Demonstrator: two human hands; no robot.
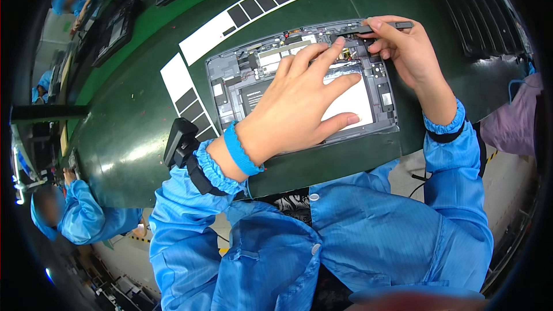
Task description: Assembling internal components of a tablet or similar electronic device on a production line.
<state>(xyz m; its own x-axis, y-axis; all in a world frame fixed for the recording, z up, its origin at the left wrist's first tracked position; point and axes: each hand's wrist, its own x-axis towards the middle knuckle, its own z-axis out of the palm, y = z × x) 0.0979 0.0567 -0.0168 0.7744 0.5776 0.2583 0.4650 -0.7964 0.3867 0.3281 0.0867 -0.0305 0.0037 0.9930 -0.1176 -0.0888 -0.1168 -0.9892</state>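
Opened tablet [299, 80] lies back-side up on the green bench mat [132, 144], with the left hand [299, 101] flat across its middle. That hand's fingers [340, 86] are spread and pressed down on the pale battery panel [354, 103], the index tip reaching toward 12 o'clock, up among the small boards near the top edge. The right hand [406, 52] sits at about 2 o'clock from the left, at the tablet's upper right corner, its thumb and fingers pinching a slim dark tool [380, 25] that lies along the top rim.

Judging from this, the risk is the tool tip slipping sideways into the exposed connectors and thin wires (they sit just beside it), which a jerk or too steep an angle could cause. Heavy pressure from the left palm might also flex the battery panel. White strips with dark pads [247, 11] lie at 10 o'clock, well apart.
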